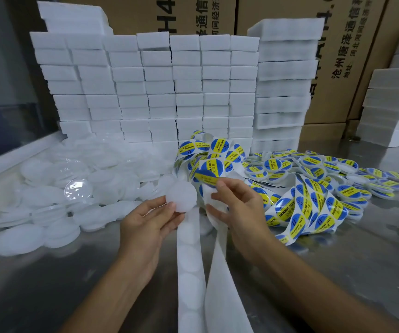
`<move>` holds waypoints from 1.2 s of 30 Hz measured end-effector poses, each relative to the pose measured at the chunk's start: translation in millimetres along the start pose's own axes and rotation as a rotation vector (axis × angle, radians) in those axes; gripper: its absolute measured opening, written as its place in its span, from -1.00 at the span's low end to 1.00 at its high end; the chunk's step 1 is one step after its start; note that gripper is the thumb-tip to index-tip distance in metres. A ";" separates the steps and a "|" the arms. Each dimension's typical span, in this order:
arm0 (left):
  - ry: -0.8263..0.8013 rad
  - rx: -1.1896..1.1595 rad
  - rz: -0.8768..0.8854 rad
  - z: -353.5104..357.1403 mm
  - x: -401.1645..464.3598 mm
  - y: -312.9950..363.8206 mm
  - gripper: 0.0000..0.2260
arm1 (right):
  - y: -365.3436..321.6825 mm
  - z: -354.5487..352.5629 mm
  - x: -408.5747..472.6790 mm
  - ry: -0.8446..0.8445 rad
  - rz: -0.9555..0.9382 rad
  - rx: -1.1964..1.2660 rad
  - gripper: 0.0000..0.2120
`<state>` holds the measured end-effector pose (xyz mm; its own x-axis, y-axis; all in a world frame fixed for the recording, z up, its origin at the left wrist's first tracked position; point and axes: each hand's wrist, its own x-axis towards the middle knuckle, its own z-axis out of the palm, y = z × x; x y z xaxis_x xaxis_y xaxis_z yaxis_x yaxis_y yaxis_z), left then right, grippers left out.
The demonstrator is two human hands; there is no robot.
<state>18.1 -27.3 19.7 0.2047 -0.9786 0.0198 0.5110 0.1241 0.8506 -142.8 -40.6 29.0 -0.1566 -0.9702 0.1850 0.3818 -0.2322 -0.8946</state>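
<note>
Left hand: thumb and fingertips curled round the near edge of a round white lid, flat face turned towards me. Lid held above the table, mid-scene, just left of my right hand.

Right hand: thumb and forefinger pinch a round blue-and-yellow sticker by its right edge. Sticker sits just above and right of the lid, overlapping its far rim; whether it touches the lid I cannot tell. The lower fingers of the same hand are curled against the white backing strip, which runs from between my hands down to the near edge of the scene in two bands, round bare patches showing on the left band.

Left of my hands: a loose heap of plain lids, white and clear, spread over the steel table.

Right, farther off: a heap of labelled lids, each bearing the same blue-and-yellow label. Nearer, a tangle of sticker strips, marked SOLDERING PASTE.

Far side: white foam blocks stacked in a wall, more at the right edge. Cardboard boxes with printed characters behind them
</note>
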 end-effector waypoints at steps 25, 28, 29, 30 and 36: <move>-0.047 -0.006 -0.015 0.2 0.2 -1.3 -0.75 | 4.0 -1.6 -3.5 -0.180 -0.046 -0.235 -0.94; -0.027 0.002 -0.009 -0.2 0.7 -1.4 -0.72 | 4.4 -2.1 -3.3 -0.187 -0.051 -0.259 -0.94; -0.020 0.007 -0.007 -0.5 0.8 -1.3 -0.70 | 4.6 -2.5 -3.1 -0.190 -0.054 -0.263 -0.93; -0.017 0.011 -0.003 -0.8 0.8 -1.2 -0.70 | 4.8 -2.8 -2.8 -0.193 -0.057 -0.269 -0.93; 0.002 0.024 0.028 0.9 -0.4 -1.0 -0.71 | 6.9 -3.5 -2.2 -0.177 -0.081 -0.297 -0.93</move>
<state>16.7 -27.2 19.3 0.2200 -0.9746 0.0428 0.4853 0.1474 0.8618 -143.0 -39.9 21.0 -0.0052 -0.9524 0.3047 0.0888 -0.3039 -0.9485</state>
